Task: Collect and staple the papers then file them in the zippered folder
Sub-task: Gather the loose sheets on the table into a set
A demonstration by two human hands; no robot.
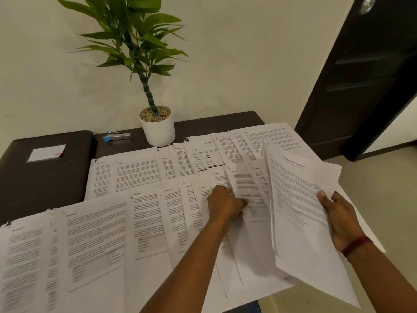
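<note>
Dark table (203, 125) against a pale wall, with overlapping papers (94, 233) overhanging its right edge.
Bare top shows only at the back, by the stapler (117, 136), potted plant (159, 132) and zippered folder (45, 177). Headings read "Section 1" and "Section 3". The left hand (225, 204) pinches 1 sheet (246, 188) with curled fingers; the right hand (338, 215) grips a raised stack (300, 211) headed "Health Report".

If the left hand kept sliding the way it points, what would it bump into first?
Probably the raised paper stack that the right hand holds. The left hand pinches a sheet right beside it, though depth is unclear.
</note>
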